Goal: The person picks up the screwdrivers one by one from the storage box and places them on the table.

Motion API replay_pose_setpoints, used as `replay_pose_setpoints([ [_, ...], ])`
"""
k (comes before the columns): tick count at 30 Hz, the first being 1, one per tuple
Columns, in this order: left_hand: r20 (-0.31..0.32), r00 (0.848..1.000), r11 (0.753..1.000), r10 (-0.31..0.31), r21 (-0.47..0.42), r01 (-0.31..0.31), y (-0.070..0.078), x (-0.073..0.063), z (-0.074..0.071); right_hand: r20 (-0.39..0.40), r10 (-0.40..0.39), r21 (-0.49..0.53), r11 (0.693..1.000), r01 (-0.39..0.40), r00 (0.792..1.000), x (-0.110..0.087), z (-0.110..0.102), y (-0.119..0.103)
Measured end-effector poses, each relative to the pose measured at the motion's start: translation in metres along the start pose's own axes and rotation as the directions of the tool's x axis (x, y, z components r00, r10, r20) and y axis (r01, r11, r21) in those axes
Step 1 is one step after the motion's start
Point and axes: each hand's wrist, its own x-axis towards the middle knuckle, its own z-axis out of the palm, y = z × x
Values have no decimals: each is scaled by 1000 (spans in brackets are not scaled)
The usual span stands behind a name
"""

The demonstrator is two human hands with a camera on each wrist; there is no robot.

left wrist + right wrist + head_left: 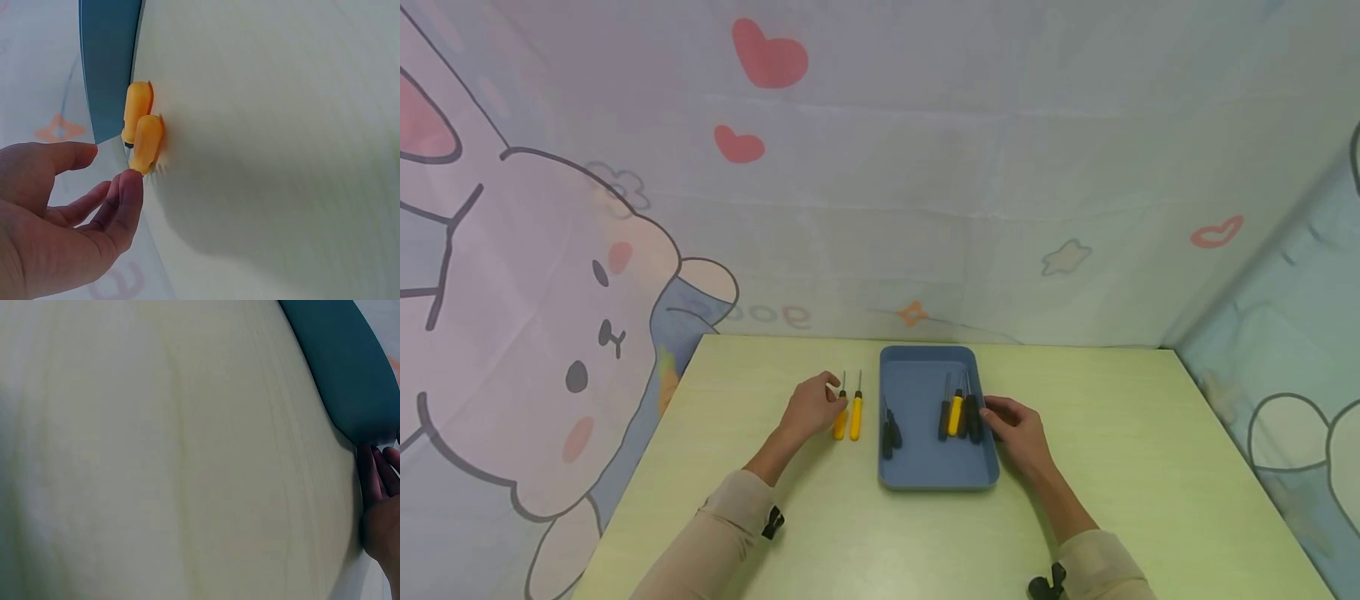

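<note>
In the head view my left hand (pixel 812 406) is over the left of two yellow-handled screwdrivers, which lie side by side on the table. The left screwdriver (pixel 839 429) is partly covered by my fingers; the right screwdriver (pixel 856 417) lies apart from them. The left wrist view has thumb and fingers spread apart, a fingertip at the nearer yellow handle (pixel 149 142). My right hand (pixel 1022 433) touches the right side of a blue-grey tray (pixel 917 481). Straight fingers (pixel 370 478) meet the tray's outer wall in the right wrist view.
Two small black screwdrivers (pixel 891 432) lie at the left inside the tray. Several more with black handles (pixel 973 421) lie at its right, along with a yellow-handled screwdriver (pixel 956 417). Behind the table (pixel 1097 417) hangs a printed cloth (pixel 955 183).
</note>
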Motion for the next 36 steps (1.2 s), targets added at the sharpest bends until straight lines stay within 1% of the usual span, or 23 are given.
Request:
replay_pose_setpoints([
  [7, -5, 1000, 1000, 19, -24, -19, 7, 3, 1, 1, -4, 5, 1000, 4, 1000, 0, 0, 0],
  [13, -9, 999, 998, 50, -36, -51, 20, 4, 0, -7, -7, -8, 1000, 7, 1000, 0, 1, -2],
  [17, -8, 998, 996, 62, -58, -62, 29, 3, 2, -3, 0, -6, 1000, 0, 1000, -1, 2, -3],
  [20, -9, 997, 994, 83, -77, -83, 35, 3, 4, -4, 1, -10, 1000, -1, 1000, -2, 1, -5],
  [24, -21, 991, 987, 129, -99, -130, 42, 4, 8, -4, -10, -8, 1000, 10, 1000, -3, 0, -5],
  [27, -18, 989, 982, 146, -118, -147, 46, 6, 11, -3, -10, -7, 1000, 10, 1000, -2, 0, -4],
  [31, -11, 989, 979, 149, -138, -149, 49, 7, 14, -4, 5, -13, 1000, -5, 1000, -2, 1, -3],
  [36, 2, 989, 976, 147, -160, -145, 54, 8, 17, -5, -5, -22, 1000, 5, 1000, 0, 0, 0],
])
